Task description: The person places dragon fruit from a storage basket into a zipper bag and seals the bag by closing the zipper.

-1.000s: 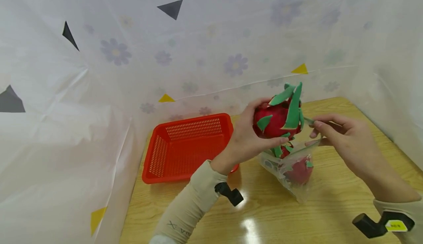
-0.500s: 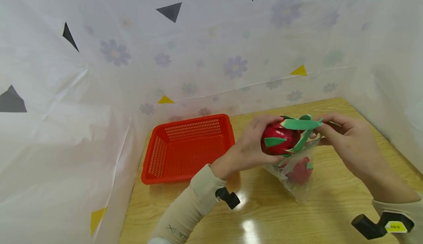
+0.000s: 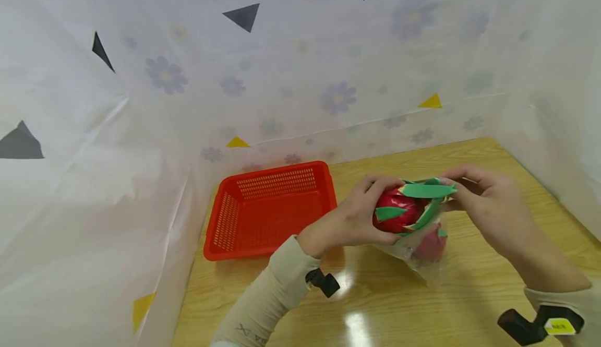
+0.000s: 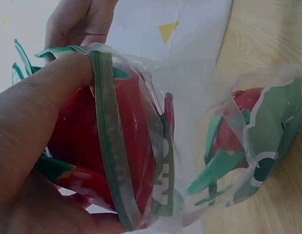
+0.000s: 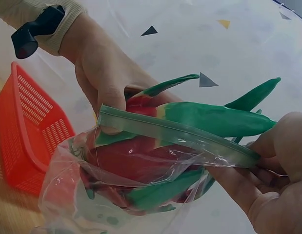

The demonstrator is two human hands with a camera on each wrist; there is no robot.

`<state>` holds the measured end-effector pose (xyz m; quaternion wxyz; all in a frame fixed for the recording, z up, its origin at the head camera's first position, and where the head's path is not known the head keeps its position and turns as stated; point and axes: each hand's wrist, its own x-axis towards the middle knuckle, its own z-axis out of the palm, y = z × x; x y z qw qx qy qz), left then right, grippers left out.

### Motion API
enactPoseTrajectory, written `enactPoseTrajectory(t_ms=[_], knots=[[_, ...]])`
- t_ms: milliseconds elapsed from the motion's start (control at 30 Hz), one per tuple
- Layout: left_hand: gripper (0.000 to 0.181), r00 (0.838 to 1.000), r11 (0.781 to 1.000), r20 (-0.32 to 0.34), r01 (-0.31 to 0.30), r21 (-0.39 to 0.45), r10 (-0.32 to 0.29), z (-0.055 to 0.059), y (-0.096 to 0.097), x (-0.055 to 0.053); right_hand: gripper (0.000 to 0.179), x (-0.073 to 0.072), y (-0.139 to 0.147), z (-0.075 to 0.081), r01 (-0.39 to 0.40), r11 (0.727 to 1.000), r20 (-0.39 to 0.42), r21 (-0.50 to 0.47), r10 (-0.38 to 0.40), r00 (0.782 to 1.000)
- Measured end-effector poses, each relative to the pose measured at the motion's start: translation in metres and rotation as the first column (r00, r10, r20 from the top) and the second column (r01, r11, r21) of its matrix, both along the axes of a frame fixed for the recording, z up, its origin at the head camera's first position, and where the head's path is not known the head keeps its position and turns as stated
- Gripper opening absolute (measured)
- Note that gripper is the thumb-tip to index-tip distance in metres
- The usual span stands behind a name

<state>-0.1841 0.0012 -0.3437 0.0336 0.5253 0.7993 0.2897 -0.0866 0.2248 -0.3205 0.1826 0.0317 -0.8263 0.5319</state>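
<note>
My left hand (image 3: 357, 214) grips a red dragon fruit (image 3: 393, 222) with long green leaves, fingers behind and thumb in front. The fruit sits partly inside the mouth of a clear zip bag (image 3: 413, 258); in the right wrist view its leaves stick out past the green zip strip (image 5: 175, 134). My right hand (image 3: 488, 201) pinches the edge of that mouth, close to the leaf tips. Lower in the bag, apart from the held fruit, lies a second dragon fruit (image 4: 233, 136), partly covered by a green printed panel (image 4: 277, 129).
A red plastic basket (image 3: 277, 180) stands to the left on the wooden table (image 3: 389, 310), close to my left forearm. White flower-patterned sheeting (image 3: 291, 65) hangs behind the table and along its sides.
The dragon fruit in my left hand has come down from above the bag and tipped, leaves now pointing right, into the bag's mouth. My right hand keeps its pinch, slightly lower.
</note>
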Motion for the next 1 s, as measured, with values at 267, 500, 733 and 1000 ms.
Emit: enactPoseTrajectory(t_ms=[267,500,733,1000], knots=[[0.097,0.993,0.998,0.103,-0.049,-0.036,0.053,-0.003,-0.001,0.006,0.014,0.0,-0.004,0.0,-0.001,1.0,-0.001,0.016,0.001,1.0],[0.097,0.984,0.987,-0.133,-0.133,-0.095,0.12,-0.002,-0.005,0.009,0.014,0.0,-0.003,0.0,-0.041,0.999,0.012,0.03,0.04,0.999],[0.101,0.915,0.965,-0.363,-0.232,-0.121,0.175,0.002,-0.005,0.013,0.016,0.001,-0.001,0.003,-0.055,0.997,0.053,0.055,0.052,0.997],[0.098,0.942,0.986,0.336,-0.038,0.16,-0.018,-0.021,-0.01,0.0,0.015,0.006,-0.006,0.009,-0.076,0.997,0.044,0.022,0.075,0.996]])
